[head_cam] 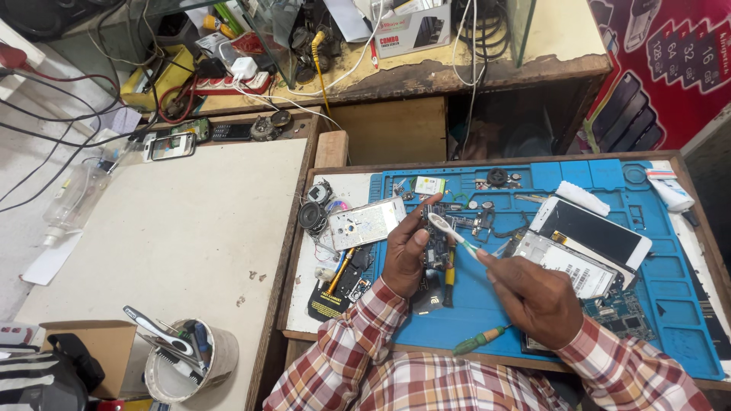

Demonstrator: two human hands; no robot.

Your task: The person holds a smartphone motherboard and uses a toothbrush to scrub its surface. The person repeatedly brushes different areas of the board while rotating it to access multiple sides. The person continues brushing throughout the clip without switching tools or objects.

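Observation:
My left hand (405,257) grips a small dark circuit board (436,247) upright above the blue work mat (487,304). A white toothbrush (451,230) is pinched in my right hand (535,297), and its bristled head rests against the top of the board. An opened phone shell (365,223) lies just left of my left hand. Two white phones (592,234) are stacked to the right of my right hand. A green-handled screwdriver (480,340) lies on the mat below my hands.
A paper cup of tools (186,359) stands at the lower left on a pale tabletop (175,228). Small speakers, screws and parts litter the mat's upper edge. Cables, a power strip (228,80) and boxes crowd the back shelf. A plastic bottle (72,199) lies at the left.

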